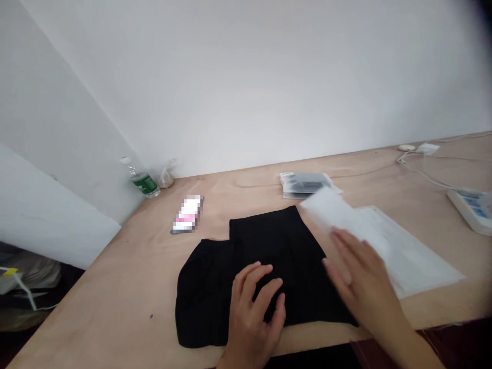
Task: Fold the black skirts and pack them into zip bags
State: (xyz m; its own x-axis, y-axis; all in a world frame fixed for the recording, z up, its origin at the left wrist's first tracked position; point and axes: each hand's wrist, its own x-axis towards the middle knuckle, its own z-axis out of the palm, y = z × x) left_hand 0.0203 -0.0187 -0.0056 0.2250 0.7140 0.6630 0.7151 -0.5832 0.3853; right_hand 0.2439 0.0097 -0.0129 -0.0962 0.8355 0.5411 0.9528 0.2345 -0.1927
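Black fabric pieces [269, 241], like folded garments, lie flat near the front edge of the wooden table [126, 287]. My left hand [255, 307] rests on the black fabric with its fingers apart and slightly bent. Over the fabric's right edge is my right hand [355, 271], a little blurred, with thumb and fingers spread. Its fingertips are beside or over a white translucent sheet or bag [326, 205], and whether they touch it is unclear. More white translucent bags [400, 251] lie flat to the right of the fabric.
Packed flat bags [305, 184] are stacked behind the fabric. A phone [187, 214], a green-labelled bottle [144, 182] and a small tied bag [166, 177] stand or lie at the left. Cables [417, 171] and a power strip [471, 210] are at the right. A white wall [261, 87] rises behind.
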